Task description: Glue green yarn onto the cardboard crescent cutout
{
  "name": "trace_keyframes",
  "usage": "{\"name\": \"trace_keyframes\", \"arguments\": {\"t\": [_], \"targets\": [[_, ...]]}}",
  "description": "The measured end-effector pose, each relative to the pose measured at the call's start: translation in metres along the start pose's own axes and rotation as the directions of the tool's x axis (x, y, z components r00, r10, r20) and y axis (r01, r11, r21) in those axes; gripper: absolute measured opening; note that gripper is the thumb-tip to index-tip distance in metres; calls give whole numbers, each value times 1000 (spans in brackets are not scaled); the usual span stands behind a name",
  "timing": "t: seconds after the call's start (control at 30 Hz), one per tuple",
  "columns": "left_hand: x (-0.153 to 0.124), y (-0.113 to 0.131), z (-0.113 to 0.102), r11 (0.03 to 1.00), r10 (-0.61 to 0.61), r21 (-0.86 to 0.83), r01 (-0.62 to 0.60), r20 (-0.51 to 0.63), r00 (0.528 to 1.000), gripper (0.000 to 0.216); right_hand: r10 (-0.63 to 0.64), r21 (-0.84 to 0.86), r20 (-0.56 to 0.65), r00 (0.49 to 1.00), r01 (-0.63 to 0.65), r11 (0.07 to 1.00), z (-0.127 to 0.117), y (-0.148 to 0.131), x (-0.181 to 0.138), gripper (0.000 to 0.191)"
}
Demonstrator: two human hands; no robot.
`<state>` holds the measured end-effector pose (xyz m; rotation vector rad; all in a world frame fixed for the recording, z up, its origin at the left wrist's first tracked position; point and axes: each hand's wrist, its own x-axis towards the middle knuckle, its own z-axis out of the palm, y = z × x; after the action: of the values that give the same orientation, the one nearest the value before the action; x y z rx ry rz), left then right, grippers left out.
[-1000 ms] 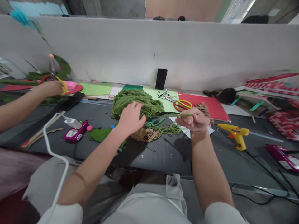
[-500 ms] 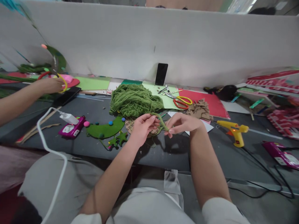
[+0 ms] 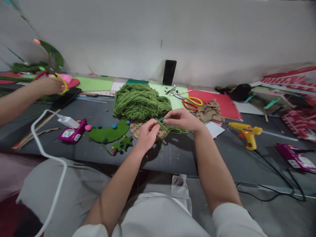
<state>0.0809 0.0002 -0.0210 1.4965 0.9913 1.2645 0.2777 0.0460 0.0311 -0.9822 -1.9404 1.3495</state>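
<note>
left hand [image 3: 147, 134] and right hand [image 3: 182, 119], angled inward from either side, nearly meet, fingertips of each pinched on green yarn [image 3: 161, 121]

Yarn heap [image 3: 142, 102]: fibrous, matt. Crescent [image 3: 110, 132]: felt-like, matt. Brown scraps [image 3: 209, 111]: crumpled printed paper. Glue gun [image 3: 247, 131]: smooth plastic. Power strip [image 3: 291, 157]: glossy plastic. Scissors [image 3: 189, 98]: metal blades, smooth handles. Desk [image 3: 180, 158]: matt.

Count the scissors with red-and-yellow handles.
2: one pair lies nearer than the phone, to its right; another pair is in a co-worker's hand at far left. Others may be hidden.
</note>
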Motion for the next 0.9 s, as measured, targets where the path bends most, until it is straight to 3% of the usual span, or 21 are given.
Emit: {"name": "trace_keyframes", "arguments": {"t": [0.2,0.27,0.33,0.47,0.57,0.7,0.9], "targets": [[0,4,-2,994,-5,-109,-8,-114,994,23,198,-222,109,974,-170,960,-18,7,-11,29],[-1,4,-2,995,-9,-104,-3,-119,993,22,146,-268,-23,989,-147,952,-17,7,-11,27],[-2,3,-1,997,-13,-81,4,-108,994,22,-5,-234,-138,990,-28,972,-9,3,-9,38],[-4,0,-1,998,-35,-56,29,-114,993,21,-201,-155,-135,970,180,971,9,-8,-3,40],[-4,-2,-2,998,-37,-58,31,-109,993,21,-181,-184,-123,976,156,970,17,-10,1,39],[-3,-3,-3,998,-22,-67,15,-106,994,22,-85,-107,-10,996,83,991,20,-8,3,31],[-2,0,-4,997,-21,-82,9,-152,988,18,-68,40,-69,995,71,997,17,-2,5,29]]}}
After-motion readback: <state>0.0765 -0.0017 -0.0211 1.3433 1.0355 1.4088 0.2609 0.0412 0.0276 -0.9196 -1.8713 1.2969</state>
